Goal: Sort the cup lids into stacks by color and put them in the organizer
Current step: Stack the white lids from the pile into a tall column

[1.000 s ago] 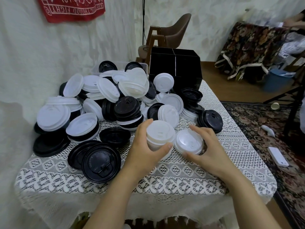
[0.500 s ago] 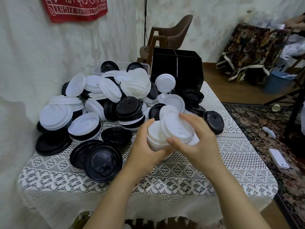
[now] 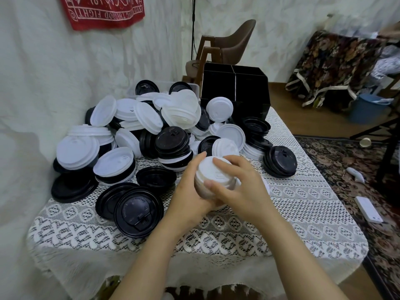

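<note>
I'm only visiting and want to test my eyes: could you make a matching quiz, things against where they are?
1 white lid stack
2 black organizer
3 red banner
4 blue bin

A on the floor
B gripped by left hand and right hand
C on the wall
D far end of the table

Pairs: 1-B; 2-D; 3-C; 4-A.

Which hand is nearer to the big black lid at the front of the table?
Left. The left hand grips the white lid stack just right of the black lid; the right hand holds that stack from its other side, farther away.
</note>
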### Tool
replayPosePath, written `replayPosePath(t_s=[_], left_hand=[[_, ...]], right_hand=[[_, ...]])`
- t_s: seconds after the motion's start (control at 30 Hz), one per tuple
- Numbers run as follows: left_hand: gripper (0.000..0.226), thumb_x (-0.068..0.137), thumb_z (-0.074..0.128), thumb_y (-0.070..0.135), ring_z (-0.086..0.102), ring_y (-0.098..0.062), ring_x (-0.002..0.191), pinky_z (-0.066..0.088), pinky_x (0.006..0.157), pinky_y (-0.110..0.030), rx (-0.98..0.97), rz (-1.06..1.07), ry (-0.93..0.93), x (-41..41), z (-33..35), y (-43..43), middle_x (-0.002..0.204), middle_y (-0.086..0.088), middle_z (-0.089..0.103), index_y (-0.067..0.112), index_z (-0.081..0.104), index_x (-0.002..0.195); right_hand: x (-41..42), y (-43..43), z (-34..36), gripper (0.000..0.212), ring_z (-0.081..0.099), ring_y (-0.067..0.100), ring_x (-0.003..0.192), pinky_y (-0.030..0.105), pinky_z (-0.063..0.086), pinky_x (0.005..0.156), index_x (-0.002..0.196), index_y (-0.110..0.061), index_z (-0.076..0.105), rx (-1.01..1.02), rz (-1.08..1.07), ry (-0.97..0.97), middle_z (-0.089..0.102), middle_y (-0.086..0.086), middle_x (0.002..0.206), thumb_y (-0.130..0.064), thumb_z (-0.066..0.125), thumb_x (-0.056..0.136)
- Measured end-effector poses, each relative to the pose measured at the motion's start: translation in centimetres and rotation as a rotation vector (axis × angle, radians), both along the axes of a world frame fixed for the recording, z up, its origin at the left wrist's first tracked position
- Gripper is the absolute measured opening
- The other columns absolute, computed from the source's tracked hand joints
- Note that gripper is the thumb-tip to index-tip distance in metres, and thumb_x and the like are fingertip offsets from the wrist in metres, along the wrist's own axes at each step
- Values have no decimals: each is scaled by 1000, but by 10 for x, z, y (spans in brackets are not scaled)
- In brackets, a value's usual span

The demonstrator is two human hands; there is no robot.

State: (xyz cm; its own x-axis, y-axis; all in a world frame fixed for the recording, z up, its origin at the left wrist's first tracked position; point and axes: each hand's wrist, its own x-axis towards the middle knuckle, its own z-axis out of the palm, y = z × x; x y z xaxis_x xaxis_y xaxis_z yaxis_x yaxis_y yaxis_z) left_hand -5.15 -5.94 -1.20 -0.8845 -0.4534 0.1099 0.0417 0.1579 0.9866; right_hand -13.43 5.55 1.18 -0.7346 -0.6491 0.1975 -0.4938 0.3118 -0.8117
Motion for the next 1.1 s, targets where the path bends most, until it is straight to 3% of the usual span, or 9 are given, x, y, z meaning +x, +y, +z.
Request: replayPosePath(t_s=[0.1, 0.2, 0.3, 0.43, 0.53, 0.63, 0.73, 0.87, 1.1], left_hand=[[88, 65, 89, 19, 51, 5, 116, 47, 82, -10, -44, 3, 7, 0, -2, -1, 136, 17, 47, 60, 37, 122], [81, 67, 84, 44, 40, 2, 131, 42, 105, -23, -69, -1, 21, 0, -3, -1, 147, 18, 37, 60, 32, 128], [75, 71, 76, 58, 35, 1, 135, 36, 112, -31, -78, 12, 38, 0, -1, -1, 149, 19, 35, 54, 33, 132], [74, 71, 77, 51, 42, -2, 130, 42, 107, -28, -81, 30, 17, -1, -2, -1, 143, 15, 42, 48, 37, 132], [74, 69, 77, 51, 43, -4, 129, 42, 105, -26, -75, 19, 7, -1, -3, -2, 143, 15, 41, 51, 35, 130], [74, 64, 73, 50, 44, -1, 126, 43, 95, -12, -58, 13, 2, -2, -2, -2, 142, 15, 42, 51, 35, 128], [74, 64, 73, 50, 44, 3, 124, 42, 88, -4, -59, 18, 14, -2, -2, -2, 139, 17, 43, 50, 36, 128], [68, 64, 73, 48, 42, 8, 123, 38, 87, 0, -62, 31, 19, -1, -1, -2, 140, 17, 43, 53, 37, 123], [72, 74, 78, 33, 44, 10, 120, 39, 86, 0, -56, 35, 12, -2, -2, -2, 137, 17, 45, 41, 38, 134]], right_hand=[[-4, 5, 2, 53, 37, 1, 129, 20, 32, 108, 133, -25, 59, -20, 58, -119, 43, -14, 137, -45, 49, 85], [-7, 6, 4, 53, 31, -2, 136, 20, 26, 110, 133, -29, 58, -26, 94, -164, 40, -18, 144, -43, 41, 84], [-8, 9, 5, 64, 27, -9, 137, 22, 22, 113, 135, -35, 56, -65, 123, -230, 38, -26, 147, -65, 37, 82], [-10, 18, 2, 52, 29, -21, 129, 0, 24, 100, 133, -39, 53, -121, 141, -190, 40, -33, 141, -54, 27, 90], [-22, 33, -1, 31, 42, -20, 118, 10, 34, 104, 123, -41, 54, -232, -96, -71, 51, -27, 126, -32, 40, 97], [-33, 51, -8, 49, 45, -4, 121, 34, 34, 111, 126, -42, 51, -111, -178, -39, 49, -22, 131, -5, 55, 93], [-36, 57, -19, 69, 30, 7, 138, 42, 24, 118, 145, -37, 35, 176, -94, -54, 34, -15, 149, -18, 67, 88], [-35, 48, -30, 91, 27, 13, 137, 32, 24, 112, 151, -27, 27, 355, -166, 127, 33, -7, 149, -56, 71, 78], [-38, 51, -32, 88, 26, 15, 138, 37, 26, 110, 150, -30, 25, 293, -145, 106, 36, -4, 148, -39, 75, 79]])
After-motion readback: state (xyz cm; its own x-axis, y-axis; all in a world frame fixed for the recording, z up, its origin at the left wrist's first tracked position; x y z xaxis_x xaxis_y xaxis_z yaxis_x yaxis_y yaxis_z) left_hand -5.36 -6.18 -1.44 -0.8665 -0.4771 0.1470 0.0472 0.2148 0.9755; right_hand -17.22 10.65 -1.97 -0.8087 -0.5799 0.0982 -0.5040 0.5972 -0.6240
